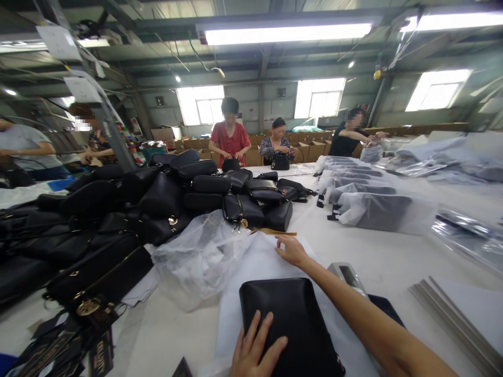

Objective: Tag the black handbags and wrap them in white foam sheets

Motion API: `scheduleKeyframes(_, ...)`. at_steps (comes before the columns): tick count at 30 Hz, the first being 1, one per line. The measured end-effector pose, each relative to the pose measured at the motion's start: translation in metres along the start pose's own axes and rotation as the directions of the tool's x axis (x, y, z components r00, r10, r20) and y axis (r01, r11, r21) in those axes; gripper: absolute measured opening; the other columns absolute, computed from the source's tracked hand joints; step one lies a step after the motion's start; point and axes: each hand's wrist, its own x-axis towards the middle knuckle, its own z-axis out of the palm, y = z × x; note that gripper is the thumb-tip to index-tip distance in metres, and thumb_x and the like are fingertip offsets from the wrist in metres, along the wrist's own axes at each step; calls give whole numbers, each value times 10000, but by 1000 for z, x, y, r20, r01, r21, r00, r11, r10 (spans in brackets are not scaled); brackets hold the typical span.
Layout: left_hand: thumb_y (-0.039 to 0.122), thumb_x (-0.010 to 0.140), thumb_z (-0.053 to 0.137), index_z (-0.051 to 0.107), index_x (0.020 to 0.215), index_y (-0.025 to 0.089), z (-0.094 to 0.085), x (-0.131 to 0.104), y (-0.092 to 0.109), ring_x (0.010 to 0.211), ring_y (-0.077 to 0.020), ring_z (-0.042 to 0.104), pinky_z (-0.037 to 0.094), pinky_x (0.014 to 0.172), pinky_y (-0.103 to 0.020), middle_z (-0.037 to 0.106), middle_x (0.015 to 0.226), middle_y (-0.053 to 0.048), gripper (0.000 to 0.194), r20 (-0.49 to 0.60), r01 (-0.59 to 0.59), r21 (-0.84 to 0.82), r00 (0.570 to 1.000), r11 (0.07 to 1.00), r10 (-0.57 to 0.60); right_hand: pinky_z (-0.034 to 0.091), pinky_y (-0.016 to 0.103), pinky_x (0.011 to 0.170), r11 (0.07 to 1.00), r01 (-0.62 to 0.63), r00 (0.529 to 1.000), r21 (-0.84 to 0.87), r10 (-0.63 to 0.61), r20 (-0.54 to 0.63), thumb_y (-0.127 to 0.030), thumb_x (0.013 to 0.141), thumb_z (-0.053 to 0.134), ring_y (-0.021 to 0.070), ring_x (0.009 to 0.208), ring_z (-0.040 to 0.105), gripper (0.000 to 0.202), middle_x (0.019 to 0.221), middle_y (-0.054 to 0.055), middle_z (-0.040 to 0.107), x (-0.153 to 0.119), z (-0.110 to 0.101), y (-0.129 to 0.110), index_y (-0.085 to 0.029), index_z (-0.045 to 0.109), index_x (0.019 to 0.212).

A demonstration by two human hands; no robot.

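Observation:
A smooth black bag (286,314) lies on a large white sheet (231,314) in front of me. Spread fingers of my left hand (259,348) rest flat on the bag's upper face. Reaching beyond the bag, my right hand (291,251) has its fingers bent close together at the sheet's far edge. Just behind those fingertips is a thin brown strip (281,232); what they pinch, if anything, I cannot make out. A crumpled clear plastic bag (200,262) sits left of the sheet.
Black handbags (204,183) are piled on the left. Tags (100,353) lie at the lower left. Plastic-wrapped bags (369,212) stand in a row at right. A grey device (348,275) lies under my right forearm, grey boards (451,319) further right. Several people work across the table.

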Motion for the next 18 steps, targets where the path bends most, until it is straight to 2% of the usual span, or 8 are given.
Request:
scheduleKeyframes(4, 119, 878, 665, 589, 1328, 423, -1, 0, 2, 1354, -310, 498, 536, 993, -514, 533, 1470, -46, 548, -4, -2, 4, 1000, 1000, 2, 443, 358, 1027, 990, 66, 985, 122, -85, 153, -125, 705, 656, 250, 1199, 604, 99, 1327, 42, 641, -6, -9, -6, -222, 674, 716)
scheduleKeyframes(6, 116, 874, 668, 600, 1314, 423, 1, 0, 3, 1356, -314, 495, 535, 993, -520, 529, 1473, -41, 541, -19, 11, -9, 1000, 1000, -12, 479, 321, 966, 982, 72, 967, 177, -112, 228, -144, 684, 692, 242, 1122, 647, 75, 1264, 25, 680, -6, -12, -9, -218, 677, 690)
scheduleKeyframes(8, 114, 868, 675, 604, 1306, 427, 2, -1, 3, 1354, -315, 498, 538, 989, -522, 528, 1474, -37, 542, -25, 22, -15, 999, 1000, -23, 508, 301, 886, 975, 57, 954, 213, -116, 275, -218, 725, 709, 228, 1005, 685, 18, 1115, 25, 736, -3, -13, -10, -210, 693, 727)
scheduleKeyframes(10, 128, 868, 682, 596, 1313, 432, 3, -2, 3, 1354, -311, 499, 536, 992, -518, 529, 1474, -35, 546, -28, 24, -21, 999, 999, -25, 523, 292, 810, 973, 32, 951, 229, -100, 292, -315, 781, 701, 215, 906, 698, 134, 981, 34, 752, 2, -12, -12, -197, 713, 844)
scheduleKeyframes(12, 243, 865, 712, 572, 1346, 423, 3, -3, 1, 1366, -320, 483, 526, 1003, -517, 516, 1485, -53, 532, -23, 5, -47, 1000, 999, -6, 528, 284, 740, 973, 11, 950, 230, -82, 302, -390, 802, 700, 201, 824, 700, 292, 921, 39, 749, 8, -9, -14, -188, 709, 1013)
scheduleKeyframes(14, 439, 825, 730, 542, 1387, 398, 3, -3, -2, 1385, -348, 451, 516, 1009, -522, 488, 1507, -85, 594, -4, -28, -72, 1000, 997, 27, 529, 280, 703, 975, 8, 945, 222, -80, 316, -418, 775, 733, 196, 765, 701, 384, 888, 37, 750, 13, -5, -16, -191, 706, 1084)
scheduleKeyframes(16, 585, 776, 710, 517, 1416, 371, 2, -2, -6, 1397, -374, 425, 518, 999, -524, 457, 1527, -113, 702, 19, -58, -69, 998, 996, 60, 533, 291, 718, 978, 30, 942, 208, -98, 322, -396, 725, 777, 207, 752, 703, 332, 852, 35, 753, 16, -3, -20, -198, 743, 990)
scheduleKeyframes(18, 618, 786, 685, 502, 1429, 360, 0, 0, -10, 1391, -380, 433, 540, 968, -507, 442, 1538, -118, 716, 27, -106, -57, 994, 993, 107, 531, 313, 799, 979, 67, 950, 190, -121, 288, -349, 720, 774, 230, 842, 707, 213, 910, 45, 761, 16, -4, -25, -208, 762, 879)
